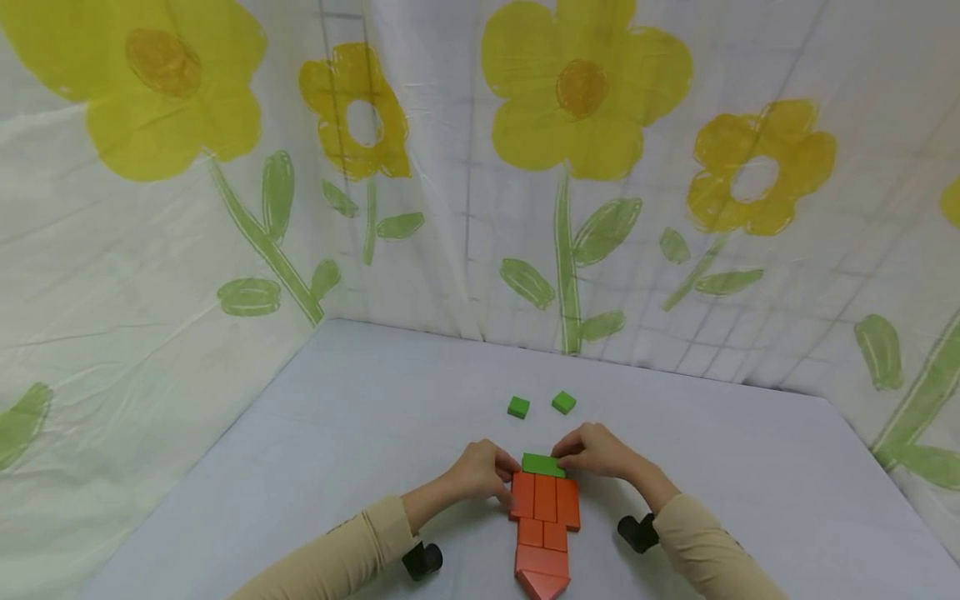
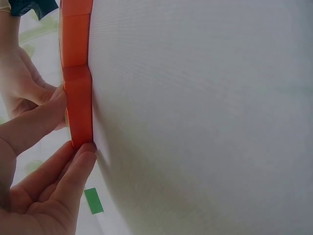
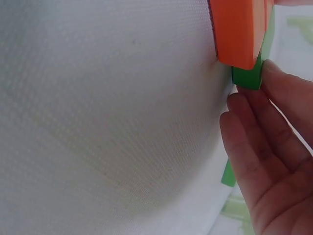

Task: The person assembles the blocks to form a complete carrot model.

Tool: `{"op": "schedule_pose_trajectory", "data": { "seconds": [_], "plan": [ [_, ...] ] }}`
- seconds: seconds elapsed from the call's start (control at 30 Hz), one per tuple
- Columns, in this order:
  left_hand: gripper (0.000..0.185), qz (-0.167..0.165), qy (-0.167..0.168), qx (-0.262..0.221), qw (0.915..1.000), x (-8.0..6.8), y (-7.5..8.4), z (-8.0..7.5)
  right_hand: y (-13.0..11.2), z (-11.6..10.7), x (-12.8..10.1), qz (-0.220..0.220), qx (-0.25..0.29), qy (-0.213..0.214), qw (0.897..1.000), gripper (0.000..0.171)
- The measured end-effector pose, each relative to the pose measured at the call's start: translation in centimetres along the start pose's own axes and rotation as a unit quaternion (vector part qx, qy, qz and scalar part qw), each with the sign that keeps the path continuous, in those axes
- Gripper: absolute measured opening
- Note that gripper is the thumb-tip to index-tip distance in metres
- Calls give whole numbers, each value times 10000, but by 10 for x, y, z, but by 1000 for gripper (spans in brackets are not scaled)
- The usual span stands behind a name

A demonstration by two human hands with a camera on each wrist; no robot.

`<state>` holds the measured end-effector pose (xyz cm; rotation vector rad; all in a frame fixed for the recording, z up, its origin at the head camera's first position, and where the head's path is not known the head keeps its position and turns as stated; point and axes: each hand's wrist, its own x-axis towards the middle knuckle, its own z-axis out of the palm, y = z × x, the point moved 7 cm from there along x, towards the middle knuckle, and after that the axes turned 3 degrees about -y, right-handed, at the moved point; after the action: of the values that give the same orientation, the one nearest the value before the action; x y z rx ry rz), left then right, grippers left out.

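Observation:
Flat wooden blocks lie fitted together in one figure. Its upper part has upright orange-red blocks, with a green rectangular block across their far end. My left hand holds the left orange-red block, thumb along its side and fingertips at its far corner. At the right end of the green block, my right hand pinches with thumb and fingers. Smaller orange-red blocks, a wider block and a triangular block continue toward me.
Two small green blocks, one on the left and one on the right, lie beyond the figure. The pale tabletop meets a flower-printed curtain at the back and left. Black wrist cameras sit at both sleeves.

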<state>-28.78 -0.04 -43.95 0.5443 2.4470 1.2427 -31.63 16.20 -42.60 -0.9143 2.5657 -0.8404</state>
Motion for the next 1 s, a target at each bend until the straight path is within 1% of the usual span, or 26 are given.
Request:
{"op": "schedule_pose_trajectory", "data": {
  "seconds": [0.17, 0.27, 0.33, 0.4, 0.5, 0.57, 0.63, 0.7, 0.77, 0.9, 1.0],
  "plan": [
    [40, 4, 4, 27, 10000, -1, 2, -1, 1, 0, 1, 8, 28, -73, 10000, 14],
    [39, 15, 12, 38, 10000, -2, 3, -1, 6, -5, 4, 126, 18, 77, 9999, 14],
    [39, 49, 16, 67, 10000, -2, 3, -1, 10, -12, 6, 306, 13, 378, 9988, 13],
    [39, 87, 19, 81, 9999, -2, 4, -1, 15, -22, 8, 583, 7, 801, 9951, 12],
    [40, 116, 27, 97, 9999, -2, 3, 0, 24, -35, 12, 1062, -54, 1414, 9842, 11],
    [39, 97, 31, 82, 9999, -2, 2, 0, 30, -41, 16, 1351, -185, 1709, 9758, 12],
    [39, 65, 29, 61, 10000, -2, 0, 0, 35, -45, 20, 1580, -358, 1916, 9680, 15],
    [39, 36, 17, 36, 10000, -2, 0, 0, 38, -48, 24, 1767, -525, 2020, 9619, 20],
    [39, 17, 22, 15, 10000, -3, 0, 0, 42, -49, 28, 1897, -693, 2038, 9580, 24],
    [39, -21, 35, -5, 10000, -3, 2, -1, 45, -48, 35, 2051, -842, 1944, 9555, 31],
    [38, -31, 50, 30, 10000, -3, 2, -2, 47, -47, 38, 2133, -764, 1906, 9552, 32]
  ]
}}
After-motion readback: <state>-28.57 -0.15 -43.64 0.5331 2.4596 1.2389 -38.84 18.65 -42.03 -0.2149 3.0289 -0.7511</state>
